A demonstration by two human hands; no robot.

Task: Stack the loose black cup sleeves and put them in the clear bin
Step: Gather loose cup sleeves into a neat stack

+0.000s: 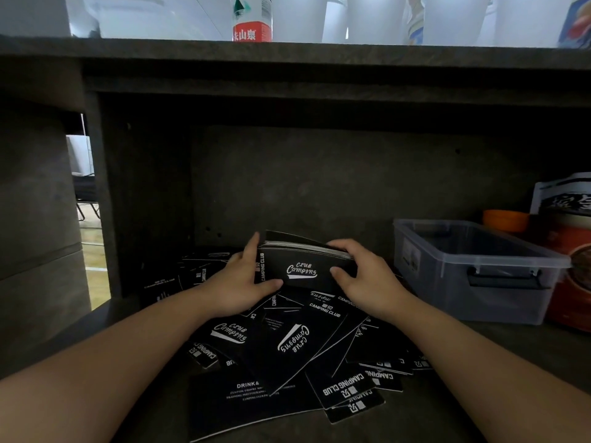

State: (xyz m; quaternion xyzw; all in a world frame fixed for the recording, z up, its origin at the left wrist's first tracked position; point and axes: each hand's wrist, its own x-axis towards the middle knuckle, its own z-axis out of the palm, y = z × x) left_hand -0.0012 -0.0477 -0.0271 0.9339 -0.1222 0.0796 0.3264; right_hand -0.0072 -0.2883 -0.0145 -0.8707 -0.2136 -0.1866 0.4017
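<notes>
Black card sleeves lay scattered over the dark shelf [447, 410] under the counter [287, 55], and the person knelt or stooped before them with both forearms reaching in.

On the left, a few loose sleeves [160, 284] sat apart in the shadow near the cabinet wall, easy to overlook; a careful worker would sweep those in before calling the job done.

The left hand [243, 282] gripped the near left end of the gathered stack [299, 266], thumb along the front face, fingers behind. The stack stood on its long edge above the heap, its white-edged layers showing along the top. I judged the step to be squaring it up. To do that well, both hands should tap the lower edge down and press the ends inward together, so the curved sleeves nest rather than fan.

Below the stack the main pile of loose sleeves [287, 346] lay overlapping at all angles, some face up, some showing the printed back. Those would stack better if turned the same way first.

The right hand [361, 279] held the stack's right end, fingers curled over the top edge, thumb on the front. That grip looked firm.

Further right stood the clear bin [479, 266], lid off, near the hands, with nothing that I could make out inside. It had an orange cup [505, 220] behind it and a printed carton [572, 282] just beside it.
</notes>
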